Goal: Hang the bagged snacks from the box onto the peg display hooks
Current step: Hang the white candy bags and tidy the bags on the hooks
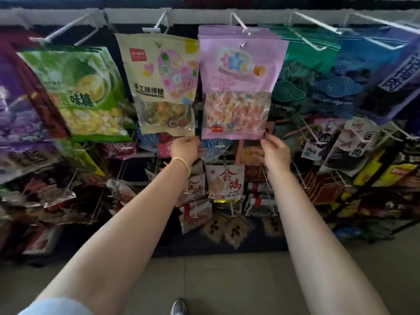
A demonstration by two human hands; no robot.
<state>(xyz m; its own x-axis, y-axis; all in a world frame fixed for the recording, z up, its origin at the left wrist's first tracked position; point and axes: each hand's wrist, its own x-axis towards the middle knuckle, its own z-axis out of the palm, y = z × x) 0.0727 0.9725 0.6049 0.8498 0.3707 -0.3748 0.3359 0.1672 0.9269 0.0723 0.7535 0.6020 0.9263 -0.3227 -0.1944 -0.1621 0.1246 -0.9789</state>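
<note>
A pink candy bag (238, 87) with star art hangs in front of more pink bags on a white peg hook (238, 21) in the top row. My left hand (185, 148) pinches the bag's lower left corner. My right hand (273, 150) pinches its lower right corner. Both arms reach up from below. The hook's tip seems to pass through the bag's hang hole near the top. The box is not in view.
A beige lollipop bag (159, 87) hangs just left, a green candy bag (77, 92) further left, teal and blue bags (336, 71) to the right. Lower rows of pegs hold several snack packs (223, 180). Tiled floor and my shoe (178, 306) lie below.
</note>
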